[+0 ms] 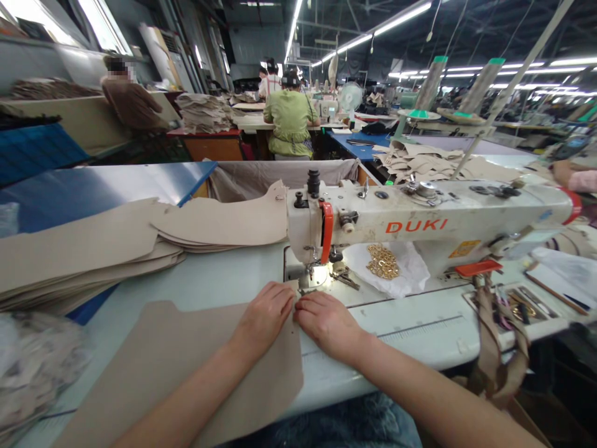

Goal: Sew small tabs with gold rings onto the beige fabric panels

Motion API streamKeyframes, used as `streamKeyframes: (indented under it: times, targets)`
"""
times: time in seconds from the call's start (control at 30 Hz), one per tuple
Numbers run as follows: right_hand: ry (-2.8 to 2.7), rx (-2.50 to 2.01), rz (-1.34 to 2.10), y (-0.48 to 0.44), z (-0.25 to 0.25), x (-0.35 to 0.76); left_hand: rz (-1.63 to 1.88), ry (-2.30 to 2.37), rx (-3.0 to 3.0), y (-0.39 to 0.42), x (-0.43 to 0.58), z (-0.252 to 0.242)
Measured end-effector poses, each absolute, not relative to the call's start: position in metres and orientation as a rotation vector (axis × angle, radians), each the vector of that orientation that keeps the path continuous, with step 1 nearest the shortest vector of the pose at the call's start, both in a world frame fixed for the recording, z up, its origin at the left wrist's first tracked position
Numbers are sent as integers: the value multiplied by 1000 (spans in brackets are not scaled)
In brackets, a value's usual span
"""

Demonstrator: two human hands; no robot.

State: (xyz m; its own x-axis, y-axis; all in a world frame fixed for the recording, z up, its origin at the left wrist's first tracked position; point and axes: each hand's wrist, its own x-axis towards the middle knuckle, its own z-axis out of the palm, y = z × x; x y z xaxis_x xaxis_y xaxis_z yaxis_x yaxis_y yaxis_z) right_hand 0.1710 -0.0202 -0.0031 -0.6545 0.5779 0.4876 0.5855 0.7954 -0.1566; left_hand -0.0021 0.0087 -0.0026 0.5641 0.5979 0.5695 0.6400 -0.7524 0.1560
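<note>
A large beige fabric panel point(186, 348) lies on the sewing machine table, its upper right corner just in front of the presser foot point(313, 272). My left hand point(267, 314) rests on that corner, fingers bent and pressed together on the material. Close beside it, my right hand point(326, 320) has its fingers curled and closed at the panel's right edge. Whatever small piece lies under those fingertips is mostly hidden. The two hands almost touch in front of the lit needle area of the white sewing machine point(364, 218).
Stacked beige panels point(224, 221) lie at the left. Gold metal rings point(382, 261) sit on white paper under the machine arm. Brown straps point(489, 342) hang by a small parts tray point(527, 305) at the right. A plastic bag point(37, 367) lies left; people sit further back.
</note>
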Motion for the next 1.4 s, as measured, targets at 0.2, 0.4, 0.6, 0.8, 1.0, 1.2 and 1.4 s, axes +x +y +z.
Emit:
streamKeyframes:
  times: [0.2,0.4,0.6,0.8,1.0,1.2,1.4]
  targets:
    - [-2431,-905,-59,-18,-2,169,-983,-1101,-2740,6,-3,-1]
    - [-2509,-906,-83,-16,0,168,-1000,-1094,-2748,2,-5,3]
    - [-2544,-916,-129,-16,2,167,-1034,-1118,-2750,2,-7,2]
    - [-2561,-913,-133,-14,2,166,-1029,-1145,-2743,-2,-8,3]
    - [-2601,-911,-153,-10,7,169,-1059,-1166,-2725,0,-5,2]
    - [-2594,-963,-170,-5,7,185,-1014,-1104,-2735,12,12,-1]
    - [-2599,-1026,-177,2,7,197,-1031,-1053,-2748,26,26,-2]
